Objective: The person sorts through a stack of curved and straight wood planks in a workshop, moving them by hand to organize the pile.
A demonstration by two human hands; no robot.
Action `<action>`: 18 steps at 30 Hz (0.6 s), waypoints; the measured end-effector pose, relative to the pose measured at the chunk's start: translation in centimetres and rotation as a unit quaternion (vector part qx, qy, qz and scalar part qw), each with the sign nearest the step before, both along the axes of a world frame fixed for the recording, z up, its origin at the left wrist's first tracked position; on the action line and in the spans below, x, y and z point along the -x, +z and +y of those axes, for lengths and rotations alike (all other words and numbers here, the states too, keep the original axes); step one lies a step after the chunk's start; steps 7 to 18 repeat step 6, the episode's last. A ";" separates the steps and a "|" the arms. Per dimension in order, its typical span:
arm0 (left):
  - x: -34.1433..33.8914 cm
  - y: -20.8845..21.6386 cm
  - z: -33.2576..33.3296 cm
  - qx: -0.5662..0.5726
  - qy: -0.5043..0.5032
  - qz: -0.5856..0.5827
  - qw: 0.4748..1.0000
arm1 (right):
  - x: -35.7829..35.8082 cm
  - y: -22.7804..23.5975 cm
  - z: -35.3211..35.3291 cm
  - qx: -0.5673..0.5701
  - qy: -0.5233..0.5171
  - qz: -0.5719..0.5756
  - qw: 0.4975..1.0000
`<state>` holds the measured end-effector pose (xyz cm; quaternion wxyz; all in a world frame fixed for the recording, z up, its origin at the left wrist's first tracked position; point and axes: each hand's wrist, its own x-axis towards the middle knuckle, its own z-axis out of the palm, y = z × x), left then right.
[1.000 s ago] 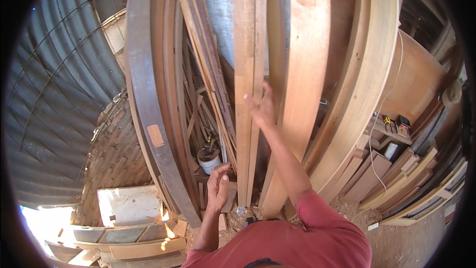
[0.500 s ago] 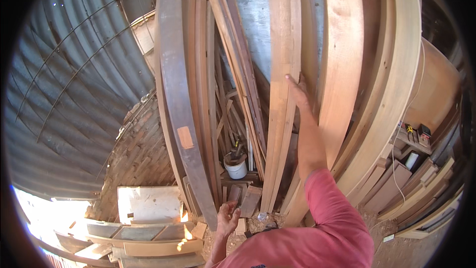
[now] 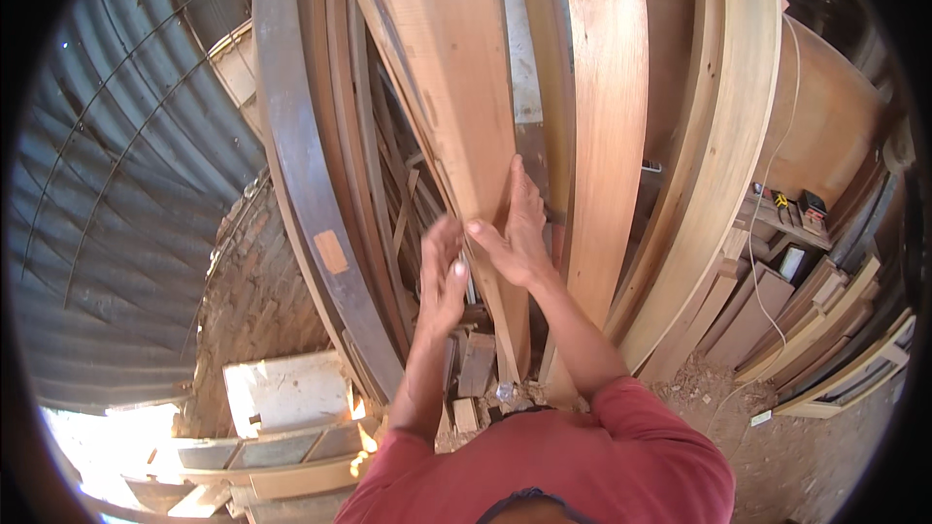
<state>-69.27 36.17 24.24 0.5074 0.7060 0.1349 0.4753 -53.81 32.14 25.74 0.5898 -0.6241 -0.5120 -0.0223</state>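
Observation:
A long light-brown wooden plank (image 3: pixel 464 68) stands on end in front of me, its broad face turned toward me and its top leaning to the left. My right hand (image 3: pixel 516 235) grips its right edge, thumb across the face and fingers along the side. Close to the plank's left edge is my left hand (image 3: pixel 444 274), fingers stretched and thumb apart, their tips blurred by motion. Whether it touches the wood I cannot tell. Left of the plank stands a dark grey-brown board (image 3: pixel 320 175) with a pale patch; to the right is another pale plank (image 3: pixel 607 87).
More boards lean at the right, including a wide pale one (image 3: pixel 743 136). Short offcuts (image 3: pixel 476 364) lie at the plank's foot. A white cable (image 3: pixel 759 281) hangs at the right, near a small shelf with tools (image 3: pixel 791 213). Corrugated metal sheeting (image 3: pixel 126 184) stands at the left.
The plank has turned from showing its narrow side to its broad face, leaning left. My left hand has risen from low down to its left edge. My right hand has come lower and nearer.

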 end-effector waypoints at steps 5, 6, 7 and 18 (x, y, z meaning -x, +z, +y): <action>-1.6 1.0 -1.1 0.005 0.189 0.034 0.981 | -4.4 -2.1 -3.9 0.004 0.348 0.283 0.894; -0.9 0.3 -1.2 0.010 0.178 0.005 0.984 | -5.1 -2.1 -4.3 0.040 0.391 0.289 0.873; -0.9 0.3 -1.2 0.010 0.178 0.005 0.984 | -5.1 -2.1 -4.3 0.040 0.391 0.289 0.873; -0.9 0.3 -1.2 0.010 0.178 0.005 0.984 | -5.1 -2.1 -4.3 0.040 0.391 0.289 0.873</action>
